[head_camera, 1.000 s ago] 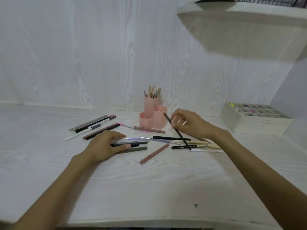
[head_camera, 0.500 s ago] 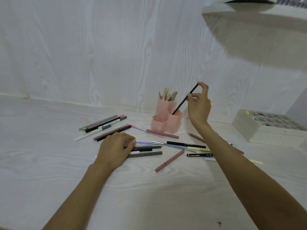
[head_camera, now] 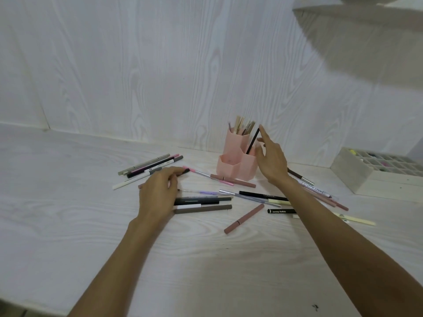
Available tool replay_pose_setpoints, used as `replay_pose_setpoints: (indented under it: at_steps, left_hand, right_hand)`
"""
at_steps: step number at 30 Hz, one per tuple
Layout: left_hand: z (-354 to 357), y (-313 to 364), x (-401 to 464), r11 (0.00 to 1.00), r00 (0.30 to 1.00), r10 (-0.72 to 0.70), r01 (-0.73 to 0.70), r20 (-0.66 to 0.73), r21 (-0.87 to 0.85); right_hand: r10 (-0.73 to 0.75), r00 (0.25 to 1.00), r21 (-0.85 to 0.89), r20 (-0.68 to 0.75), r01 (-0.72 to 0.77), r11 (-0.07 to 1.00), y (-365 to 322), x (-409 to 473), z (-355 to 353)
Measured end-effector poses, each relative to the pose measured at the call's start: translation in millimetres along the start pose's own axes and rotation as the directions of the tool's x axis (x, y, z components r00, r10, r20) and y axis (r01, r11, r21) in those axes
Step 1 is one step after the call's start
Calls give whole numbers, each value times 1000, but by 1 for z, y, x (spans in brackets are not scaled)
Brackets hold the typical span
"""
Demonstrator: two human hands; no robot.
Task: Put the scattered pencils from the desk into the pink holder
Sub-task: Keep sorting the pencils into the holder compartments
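**A white wooden corner**

The wall (head_camera: 160, 65) at the back is white with wavy wood lines running up and down. The tabletop (head_camera: 68, 225) is white wood too, and it meets the wall in a long straight line. A white shelf (head_camera: 366, 14) sticks out high on the right and throws a big grey shadow under it. A pale box (head_camera: 350, 172) with many little square holes sits at the right edge. The light is soft.

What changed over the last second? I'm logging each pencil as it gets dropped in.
The right hand lifted the black pencil off the desk, carried it to the pink holder, stood it in the right compartment and opened its fingers. The left hand shifted slightly and stays on the desk pencils, which lie unchanged.
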State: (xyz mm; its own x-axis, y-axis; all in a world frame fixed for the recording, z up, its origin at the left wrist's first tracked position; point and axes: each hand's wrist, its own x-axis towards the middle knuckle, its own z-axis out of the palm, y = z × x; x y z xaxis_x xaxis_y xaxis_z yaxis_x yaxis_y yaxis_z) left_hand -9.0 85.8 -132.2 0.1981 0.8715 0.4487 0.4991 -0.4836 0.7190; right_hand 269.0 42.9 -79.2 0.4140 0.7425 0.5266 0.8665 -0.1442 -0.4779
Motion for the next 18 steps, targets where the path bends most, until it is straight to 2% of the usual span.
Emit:
replay_pose_setpoints:
  at_steps: [2, 4, 7, 10, 12, 14, 16, 18]
  left_hand:
    - [-2, -3, 3, 998, 998, -54, 55, -30, 31]
    - [-3, -7, 6, 994, 994, -95, 97, -53, 50]
    - [-7, -14, 9, 991, 986, -130, 132, -109, 15]
    - [-9, -15, 13, 992, 989, -119, 115, -86, -44]
    - [-8, -13, 13, 998, 998, -54, 54, -11, -40]
    - [-5, -7, 14, 1000, 992, 16, -12, 125, -25]
    - [-3, 2, 19, 992, 950, 81, -106, 303, 67]
    - [-2, 16, 31, 948, 871, 106, -234, 480, 215]
  right_hand:
    - [0, 991, 16, 134, -2, 1000, 3, 0, -6]
    - [16, 986, 44, 168, -23, 999, 5, 0, -12]
    - [56, 993, 119, 101, -68, 991, 6, -8, -25]
    - [43, 999, 137, -30, -39, 990, 17, -36, -34]
    - [58, 998, 196, -34, -50, 979, 26, -56, -38]
    - [73, 997, 211, -14, -68, 975, 38, -68, -40]
    - [78, 997, 205, 23, -81, 975, 46, -75, -41]
    - [51, 995, 214, 86, -68, 975, 52, -80, -40]
